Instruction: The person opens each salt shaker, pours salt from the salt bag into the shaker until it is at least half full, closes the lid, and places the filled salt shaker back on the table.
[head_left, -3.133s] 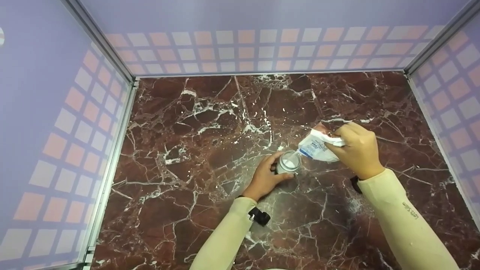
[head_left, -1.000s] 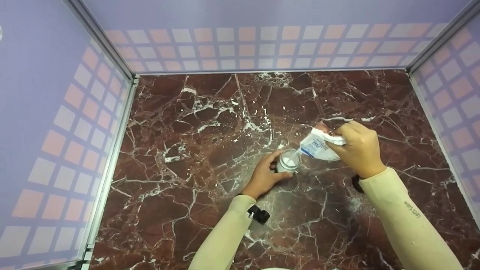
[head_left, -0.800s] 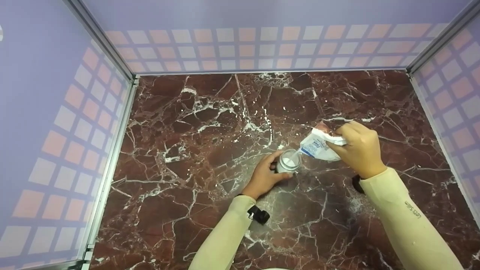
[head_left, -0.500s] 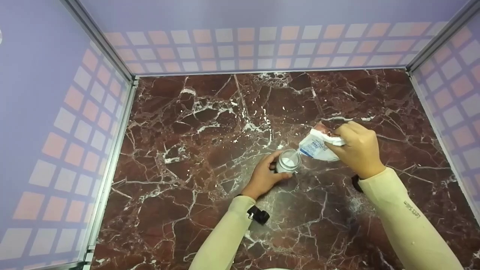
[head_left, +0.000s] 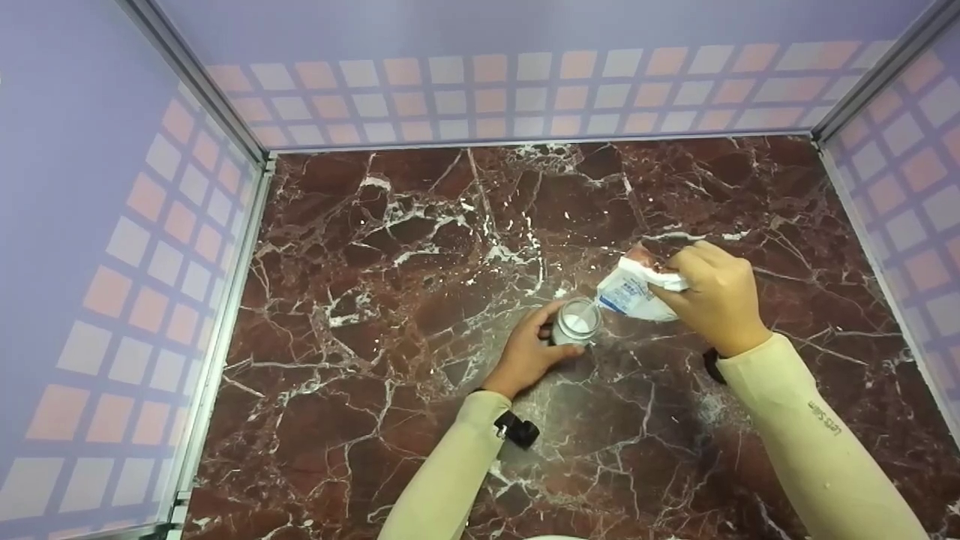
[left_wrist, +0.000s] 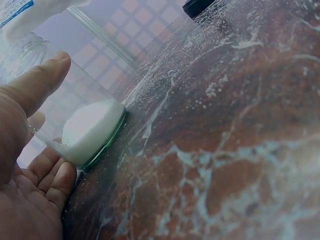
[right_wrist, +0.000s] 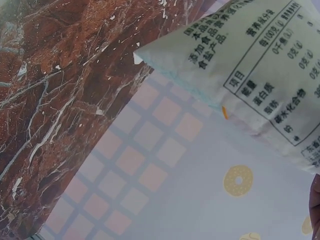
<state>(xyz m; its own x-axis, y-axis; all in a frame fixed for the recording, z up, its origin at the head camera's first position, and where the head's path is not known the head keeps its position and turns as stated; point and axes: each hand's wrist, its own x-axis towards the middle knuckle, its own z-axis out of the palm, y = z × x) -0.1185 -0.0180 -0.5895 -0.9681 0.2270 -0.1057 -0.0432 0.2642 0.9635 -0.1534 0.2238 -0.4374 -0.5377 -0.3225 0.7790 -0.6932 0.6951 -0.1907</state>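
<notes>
In the head view my left hand grips a clear glass jar from its left side, thumb in front. White salt lies sloped at the jar's bottom in the left wrist view, and the jar's base meets the table. My right hand pinches the upper part of a white salt bag with blue print. The bag is tipped, its lower left corner right at the jar's rim. Printed Chinese text covers the side of the salt bag in the right wrist view.
The table has a dark red marble pattern with white veins. White grains are scattered on it near the jar. Lilac panels with pink and white squares enclose the back and sides. A dark object shows at the left wrist view's top.
Both hands and their holds stay nearly the same. A thin white stream from the bag's corner into the jar, visible about a second ago, is hard to make out now. The view shifts slightly.
</notes>
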